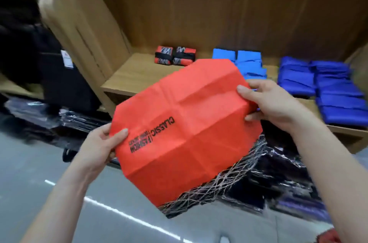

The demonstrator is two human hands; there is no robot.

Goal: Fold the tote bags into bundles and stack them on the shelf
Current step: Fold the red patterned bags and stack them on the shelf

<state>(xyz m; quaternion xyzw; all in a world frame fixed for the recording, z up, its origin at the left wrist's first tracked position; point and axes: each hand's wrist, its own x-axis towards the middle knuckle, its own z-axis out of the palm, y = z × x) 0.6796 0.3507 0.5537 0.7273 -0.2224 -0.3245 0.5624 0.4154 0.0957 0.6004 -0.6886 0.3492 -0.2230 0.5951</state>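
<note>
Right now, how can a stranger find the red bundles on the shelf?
Look at the wooden shelf behind the held red bag. Toward its left lie two small red bundles, side by side. Unlike the blue stacks to their right, each has a black band across it.

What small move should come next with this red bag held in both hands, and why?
Probably bring the hands together to fold the red bag in half along its middle crease. It is spread flat in the air, the left hand pinching one end, the right hand the other, while the red bundles on the shelf are already folded small and banded.
</note>
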